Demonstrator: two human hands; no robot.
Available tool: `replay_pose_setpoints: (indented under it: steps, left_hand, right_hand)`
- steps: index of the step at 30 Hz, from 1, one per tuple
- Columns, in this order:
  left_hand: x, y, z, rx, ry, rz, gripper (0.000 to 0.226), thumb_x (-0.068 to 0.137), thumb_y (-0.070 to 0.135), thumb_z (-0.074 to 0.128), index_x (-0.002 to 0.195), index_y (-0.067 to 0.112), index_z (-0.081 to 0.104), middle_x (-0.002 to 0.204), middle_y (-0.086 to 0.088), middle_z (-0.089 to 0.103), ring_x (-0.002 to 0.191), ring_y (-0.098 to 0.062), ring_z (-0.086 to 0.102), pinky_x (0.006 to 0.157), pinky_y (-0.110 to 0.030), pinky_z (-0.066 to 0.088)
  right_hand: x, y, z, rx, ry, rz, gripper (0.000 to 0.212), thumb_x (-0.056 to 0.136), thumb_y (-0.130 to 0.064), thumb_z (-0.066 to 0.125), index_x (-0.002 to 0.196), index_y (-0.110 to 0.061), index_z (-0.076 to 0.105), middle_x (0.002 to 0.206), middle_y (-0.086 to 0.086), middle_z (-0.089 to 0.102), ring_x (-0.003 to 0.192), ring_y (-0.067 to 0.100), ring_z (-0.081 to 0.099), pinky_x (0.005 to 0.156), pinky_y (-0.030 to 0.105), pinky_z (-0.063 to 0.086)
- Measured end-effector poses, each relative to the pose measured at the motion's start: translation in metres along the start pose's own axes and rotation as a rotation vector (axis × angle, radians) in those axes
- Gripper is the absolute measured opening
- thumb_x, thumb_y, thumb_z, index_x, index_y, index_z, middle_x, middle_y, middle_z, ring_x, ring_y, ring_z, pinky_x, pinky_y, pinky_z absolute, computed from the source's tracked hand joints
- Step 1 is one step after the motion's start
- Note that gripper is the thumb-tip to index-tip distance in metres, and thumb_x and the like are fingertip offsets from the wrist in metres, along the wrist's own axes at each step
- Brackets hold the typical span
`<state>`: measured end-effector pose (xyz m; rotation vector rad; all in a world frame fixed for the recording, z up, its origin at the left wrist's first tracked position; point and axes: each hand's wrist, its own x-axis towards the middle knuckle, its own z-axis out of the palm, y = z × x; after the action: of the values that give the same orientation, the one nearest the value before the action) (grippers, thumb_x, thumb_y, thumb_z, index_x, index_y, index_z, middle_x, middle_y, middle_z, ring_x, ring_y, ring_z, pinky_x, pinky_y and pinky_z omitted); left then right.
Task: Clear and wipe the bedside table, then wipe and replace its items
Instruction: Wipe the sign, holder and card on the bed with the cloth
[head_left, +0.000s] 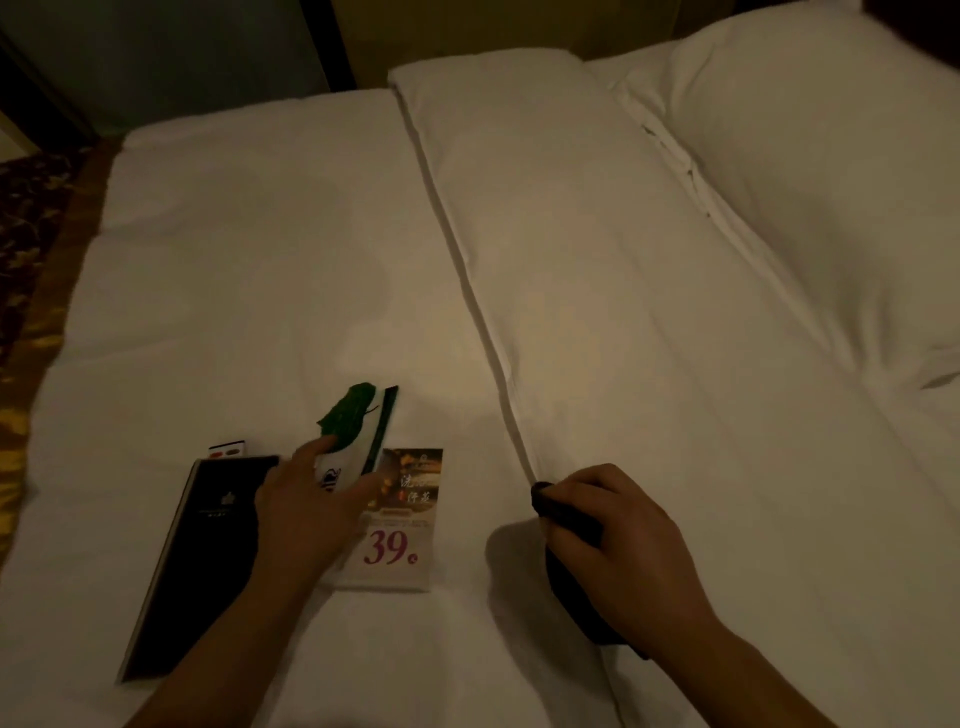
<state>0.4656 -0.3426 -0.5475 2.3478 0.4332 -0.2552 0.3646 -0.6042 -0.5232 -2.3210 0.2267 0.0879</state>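
Left hand (306, 512), lower centre-left of frame: fingers (314, 451) loosely spread and extended, not closed on anything. Index fingertip rests on a card with a green leaf print (348, 415); thumb lies over the top left part of a printed leaflet marked "39" (402, 525). Palm and wrist overlap the right edge of a dark folder (202, 551)

Right hand (618, 545), lower centre-right: fingers curled tight around a dark cloth (563, 512). One bunched end of the cloth pokes out past the knuckles to the upper left; the rest trails down under the palm toward the wrist. The hand rests on the bedding just right of a long seam

Items, all lying on the white bed (260, 260), none on any surface:
- leaf card, tilted, its upper end toward frame centre, its lower end overlapping the leaflet's top left corner
- leaflet flat, just right of the left hand
- dark folder, long and angled, running toward the lower left
- small white object with red and dark buttons (227, 449), peeking from behind the folder's top edge; too little shows to name it

Pillow (831, 182) fills the upper right. Patterned carpet (26, 234) along the left edge. Light dim and warm
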Motion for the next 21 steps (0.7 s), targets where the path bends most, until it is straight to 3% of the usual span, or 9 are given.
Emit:
replay_pose_setpoints:
  steps: [3, 6, 10, 14, 21]
  left_hand:
    - [-0.011, 0.016, 0.014, -0.107, -0.044, 0.027, 0.072, 0.067, 0.051, 0.080, 0.132, 0.034, 0.054, 0.119, -0.011, 0.057, 0.097, -0.024, 0.063, 0.078, -0.038, 0.059]
    - [-0.020, 0.031, 0.027, -0.113, -0.015, 0.098, 0.061, 0.072, 0.032, 0.082, 0.127, 0.037, 0.057, 0.117, -0.005, 0.045, 0.084, -0.007, 0.056, 0.066, -0.020, 0.048]
    - [-0.036, 0.047, 0.035, -0.115, -0.001, 0.140, 0.061, 0.071, 0.029, 0.083, 0.126, 0.037, 0.058, 0.114, -0.002, 0.039, 0.079, 0.001, 0.049, 0.068, -0.012, 0.038]
    - [-0.055, 0.064, 0.039, -0.105, -0.031, 0.198, 0.064, 0.069, 0.027, 0.084, 0.126, 0.038, 0.058, 0.113, 0.001, 0.037, 0.082, 0.004, 0.048, 0.078, -0.017, 0.040]
    - [-0.074, 0.096, 0.057, -0.061, -0.106, 0.384, 0.066, 0.064, 0.031, 0.086, 0.125, 0.038, 0.061, 0.110, 0.001, 0.038, 0.084, -0.010, 0.052, 0.082, -0.024, 0.041]
  right_hand:
    - [0.001, -0.001, -0.006, -0.012, 0.010, -0.006, 0.027, 0.087, -0.035, 0.061, 0.113, -0.039, 0.067, 0.104, -0.026, 0.054, 0.087, -0.004, 0.057, 0.068, 0.003, 0.041]
    - [-0.001, 0.002, -0.016, -0.021, 0.032, -0.006, 0.027, 0.087, -0.036, 0.061, 0.112, -0.038, 0.068, 0.104, -0.024, 0.055, 0.085, -0.003, 0.057, 0.067, 0.003, 0.040]
    - [-0.007, 0.010, -0.028, -0.039, 0.055, 0.011, 0.028, 0.086, -0.037, 0.061, 0.114, -0.039, 0.067, 0.104, -0.025, 0.054, 0.084, -0.004, 0.056, 0.066, 0.003, 0.038]
    - [-0.014, 0.016, -0.044, -0.053, 0.077, 0.028, 0.028, 0.086, -0.036, 0.061, 0.113, -0.040, 0.067, 0.106, -0.025, 0.053, 0.086, -0.003, 0.055, 0.067, 0.002, 0.037]
    - [-0.035, 0.026, -0.079, -0.097, 0.199, 0.113, 0.027, 0.089, -0.039, 0.060, 0.115, -0.038, 0.067, 0.108, -0.021, 0.055, 0.090, 0.000, 0.056, 0.070, 0.002, 0.037]
